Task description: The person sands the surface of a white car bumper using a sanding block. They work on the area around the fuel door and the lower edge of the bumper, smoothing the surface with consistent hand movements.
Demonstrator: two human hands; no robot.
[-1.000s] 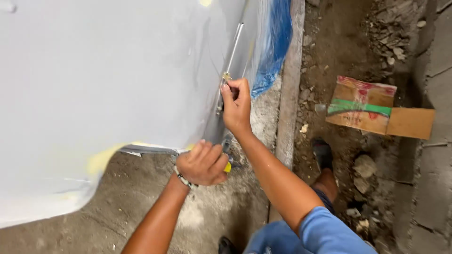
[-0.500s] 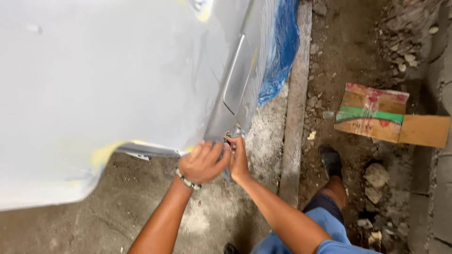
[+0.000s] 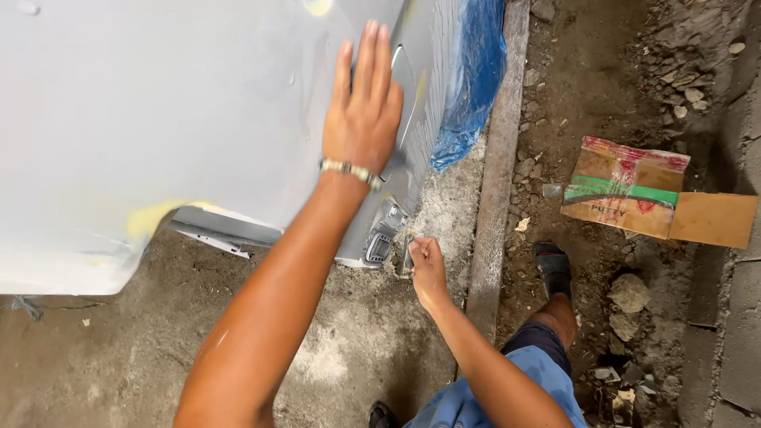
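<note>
A large grey primed car body panel [image 3: 158,119] fills the upper left, with yellowish filler patches near its lower edge. My left hand [image 3: 365,103] lies flat on the panel with fingers stretched out, a metal bracelet on the wrist. My right hand [image 3: 426,265] is lower, beside the panel's bottom corner, pinching a small flat piece, apparently sandpaper [image 3: 407,252], near a grey bracket [image 3: 380,238]. Blue plastic sheeting [image 3: 472,79] hangs along the panel's right edge.
A flattened cardboard box [image 3: 634,194] lies on the dirt at right. A concrete curb [image 3: 495,166] runs down beside the panel. Stones [image 3: 630,292] and rubble lie around my black-shoed foot [image 3: 552,269]. Rough concrete floor [image 3: 103,364] lies below.
My left hand left the panel's lower corner and moved up to rest flat on the surface. My right hand came down from the panel's edge to its bottom corner.
</note>
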